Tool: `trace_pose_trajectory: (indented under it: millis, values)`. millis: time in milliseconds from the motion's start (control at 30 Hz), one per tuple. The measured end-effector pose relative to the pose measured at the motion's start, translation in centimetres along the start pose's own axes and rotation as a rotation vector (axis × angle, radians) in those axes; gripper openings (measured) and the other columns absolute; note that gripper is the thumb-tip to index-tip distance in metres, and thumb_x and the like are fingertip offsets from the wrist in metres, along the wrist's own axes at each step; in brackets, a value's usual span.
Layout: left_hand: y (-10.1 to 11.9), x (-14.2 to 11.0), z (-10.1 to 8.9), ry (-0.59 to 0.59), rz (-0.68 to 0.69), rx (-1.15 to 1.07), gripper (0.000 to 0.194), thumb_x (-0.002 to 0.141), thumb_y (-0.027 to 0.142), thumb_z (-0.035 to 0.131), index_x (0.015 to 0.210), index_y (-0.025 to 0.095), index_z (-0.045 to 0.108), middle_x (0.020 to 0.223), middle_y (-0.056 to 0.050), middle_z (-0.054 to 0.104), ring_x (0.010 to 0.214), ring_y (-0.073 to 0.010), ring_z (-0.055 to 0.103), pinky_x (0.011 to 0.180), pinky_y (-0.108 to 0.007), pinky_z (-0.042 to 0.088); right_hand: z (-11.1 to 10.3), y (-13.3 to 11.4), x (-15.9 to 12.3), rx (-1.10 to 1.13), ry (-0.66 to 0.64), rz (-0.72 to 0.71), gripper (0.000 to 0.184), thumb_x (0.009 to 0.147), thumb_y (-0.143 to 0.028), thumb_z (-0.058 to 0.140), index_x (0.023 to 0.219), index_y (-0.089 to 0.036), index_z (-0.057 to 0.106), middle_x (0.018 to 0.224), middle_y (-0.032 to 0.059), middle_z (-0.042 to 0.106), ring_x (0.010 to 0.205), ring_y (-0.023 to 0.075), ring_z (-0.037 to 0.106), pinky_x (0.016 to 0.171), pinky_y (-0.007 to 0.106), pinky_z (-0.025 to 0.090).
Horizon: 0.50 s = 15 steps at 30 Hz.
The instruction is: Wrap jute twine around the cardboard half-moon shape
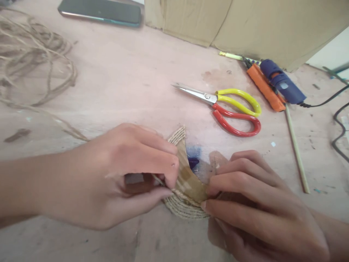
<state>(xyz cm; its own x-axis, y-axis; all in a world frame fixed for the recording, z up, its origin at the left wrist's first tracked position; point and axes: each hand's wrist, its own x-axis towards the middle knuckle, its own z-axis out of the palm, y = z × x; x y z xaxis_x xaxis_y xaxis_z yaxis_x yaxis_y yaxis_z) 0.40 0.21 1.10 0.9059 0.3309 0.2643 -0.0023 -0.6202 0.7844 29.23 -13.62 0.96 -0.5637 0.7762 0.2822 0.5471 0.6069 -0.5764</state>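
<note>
One cardboard crescent (187, 179), edged outside with rows of twine (185, 211), lies between left hand (120, 173) and right hand (264, 198). The left pinches the twine at the crescent's lower left edge, thumb and forefinger tips together; the right, fingers gathered, clasps the partly hidden lower right end.

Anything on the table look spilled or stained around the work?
Yes: a dark blue mark with a paler smear on the pale table, by the inner curve of the cardboard crescent, between the left hand and right hand. It stands out like a stain; whether wet, I cannot tell. A brownish blotch also lies beyond the scissors.
</note>
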Motion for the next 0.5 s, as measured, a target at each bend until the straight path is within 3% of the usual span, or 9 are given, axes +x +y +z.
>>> trace_pose_trajectory:
  millis: [233, 367, 500]
  values:
    - [-0.07, 0.35, 0.15, -0.021, 0.010, -0.011, 0.022, 0.109, 0.009, 0.068, 0.094, 0.025, 0.067, 0.072, 0.003, 0.066, 0.063, -0.0151, 0.057, 0.065, -0.028, 0.052, 0.12, 0.03, 0.19, -0.023, 0.004, -0.012, 0.034, 0.097, 0.001, 0.067, 0.125, -0.018, 0.075, 0.119, 0.0035, 0.083, 0.109, 0.0209, 0.070, 0.105, 0.045, 0.053]
    - [-0.18, 0.17, 0.24, -0.008, 0.016, 0.001, 0.022, 0.110, 0.012, 0.070, 0.094, 0.025, 0.065, 0.079, 0.001, 0.072, 0.067, -0.0158, 0.065, 0.070, -0.029, 0.057, -0.19, 0.45, 0.52, 0.001, -0.027, -0.067, 0.034, 0.098, 0.000, 0.065, 0.125, -0.019, 0.076, 0.120, 0.0033, 0.082, 0.109, 0.0200, 0.070, 0.103, 0.045, 0.052]
    - [-0.11, 0.09, 0.27, 0.028, 0.043, 0.078, 0.021, 0.110, 0.013, 0.072, 0.093, 0.025, 0.067, 0.073, 0.002, 0.068, 0.063, -0.0152, 0.063, 0.066, -0.028, 0.056, -0.20, 0.59, 0.47, 0.039, -0.029, -0.050, 0.038, 0.095, 0.001, 0.062, 0.123, -0.020, 0.076, 0.119, 0.0032, 0.080, 0.108, 0.0199, 0.069, 0.103, 0.045, 0.052]
